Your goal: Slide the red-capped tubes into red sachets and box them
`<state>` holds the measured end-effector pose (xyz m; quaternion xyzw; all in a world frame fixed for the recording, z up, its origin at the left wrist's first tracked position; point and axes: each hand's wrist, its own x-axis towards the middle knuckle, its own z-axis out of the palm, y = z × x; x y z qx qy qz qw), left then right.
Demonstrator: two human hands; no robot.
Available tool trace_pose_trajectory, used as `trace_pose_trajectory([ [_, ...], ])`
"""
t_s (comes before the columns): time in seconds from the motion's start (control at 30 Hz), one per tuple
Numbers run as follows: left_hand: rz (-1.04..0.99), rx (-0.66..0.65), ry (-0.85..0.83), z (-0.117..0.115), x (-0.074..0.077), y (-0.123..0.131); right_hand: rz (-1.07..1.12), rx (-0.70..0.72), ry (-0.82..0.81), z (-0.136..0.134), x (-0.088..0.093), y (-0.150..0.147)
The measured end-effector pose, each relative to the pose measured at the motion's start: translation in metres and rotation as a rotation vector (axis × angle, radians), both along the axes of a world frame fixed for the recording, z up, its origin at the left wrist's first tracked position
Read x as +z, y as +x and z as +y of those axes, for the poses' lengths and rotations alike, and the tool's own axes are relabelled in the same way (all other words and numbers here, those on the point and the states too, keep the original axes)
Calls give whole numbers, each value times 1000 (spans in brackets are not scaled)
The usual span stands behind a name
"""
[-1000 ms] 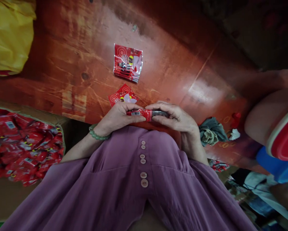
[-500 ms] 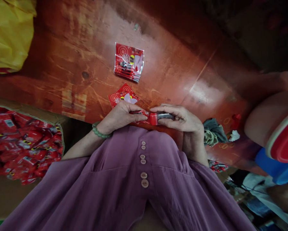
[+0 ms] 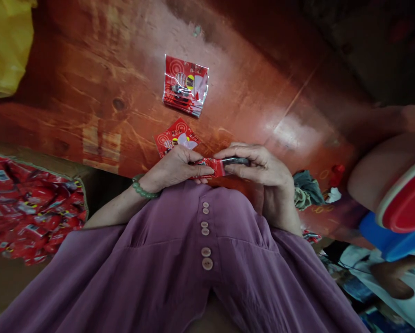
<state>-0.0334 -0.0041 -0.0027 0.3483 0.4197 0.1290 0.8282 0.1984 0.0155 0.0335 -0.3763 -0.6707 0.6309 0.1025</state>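
My left hand (image 3: 176, 167), with a green bead bracelet (image 3: 144, 188) on its wrist, pinches a small red printed plastic packet (image 3: 207, 163). My right hand (image 3: 265, 165) grips a small item with a dark, shiny body (image 3: 235, 161). Its red end, at the packet's mouth, seems to be at least partly inside; my fingers cover some of it. Just beyond my left hand lies a loose flat red packet (image 3: 174, 134). Farther up the table, a stack of the same red packets (image 3: 186, 85) lies flat.
On the left, a cardboard box (image 3: 60, 167) holds many filled red packets (image 3: 27, 208). A yellow bag (image 3: 6, 46) occupies the upper left. To the right are a crumpled green cloth (image 3: 306, 188), a red-topped tub (image 3: 406, 199), a blue container (image 3: 384, 236) and another person's arm (image 3: 394, 277).
My right hand's item has shifted slightly, and its red end is now less visible at the packet's mouth. Both hands keep their grips. The view has moved slightly.
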Motion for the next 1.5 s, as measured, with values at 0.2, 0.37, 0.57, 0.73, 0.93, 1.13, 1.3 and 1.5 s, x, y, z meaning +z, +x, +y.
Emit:
trace_pose_trajectory([
  [0.2, 11, -28, -11, -1, -3, -1, 12, -120, -15, -10, -2, -1],
  [0.37, 66, 30, -12, 2, 3, -2, -66, -148, 48, -14, -1, -4],
  [0.57, 1, 25, -61, -2, 1, 0, -29, -123, 84, -19, -5, -4],
  [0.73, -138, 238, -90, -9, 2, -1, 55, -374, -9, -33, -9, -8],
  [0.93, -141, 415, -60, -16, 10, 6, 198, -589, -48, -46, -13, -26],
  [1.13, -40, 554, 20, -16, 10, 24, 112, -723, 299, -54, -21, -49],
  [1.3, -20, 652, 122, -11, 7, 27, 126, -795, 365, -57, -26, -61],
  [1.5, -25, 680, 183, 5, 6, 15, 226, -727, 99, -50, -22, -52],
])
